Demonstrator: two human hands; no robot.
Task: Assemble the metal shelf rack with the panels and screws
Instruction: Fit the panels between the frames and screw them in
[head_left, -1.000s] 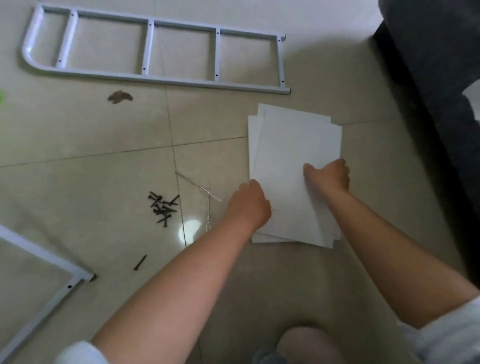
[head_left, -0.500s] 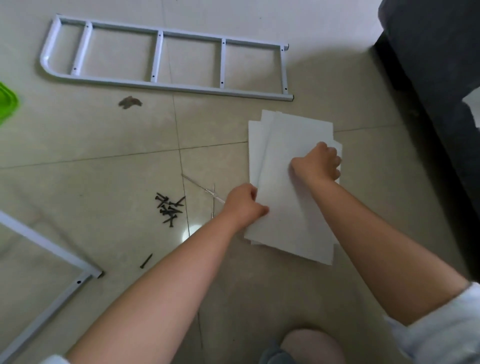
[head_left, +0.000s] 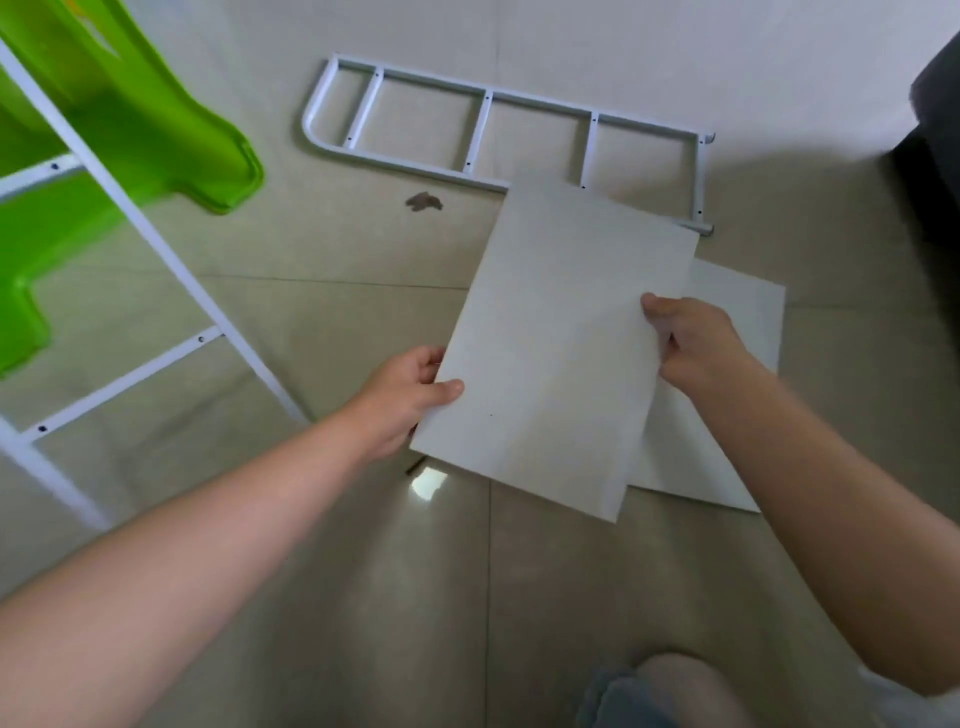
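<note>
- Far left: a bright green plastic piece sits on the floor, and a white metal frame crosses in front of it. You can see screw holes in its crossbars.
- A small brown mark is on the floor tile, between the green piece and the panel.
- Your left hand pinches the panel's left edge near its close corner. The thumb's on top and the fingers are tucked underneath.
- Something small and dark pokes out just below that corner. It's too tiny to tell what it is.
- The white panel you're holding is lifted off the floor, tilted, right in the middle of the view.
- Behind it, a second white frame, the ladder-looking one, lies flat on the tile. The panel's far corner covers part of its near rail.
- Your right hand grips the panel's right edge. The thumb is pressed on the top face and the fingers are curled under.
- Under that hand, another white panel lies flat on the floor, partly hidden by the held one and by your forearm.
- Far right: something dark and bulky at the edge.
</note>
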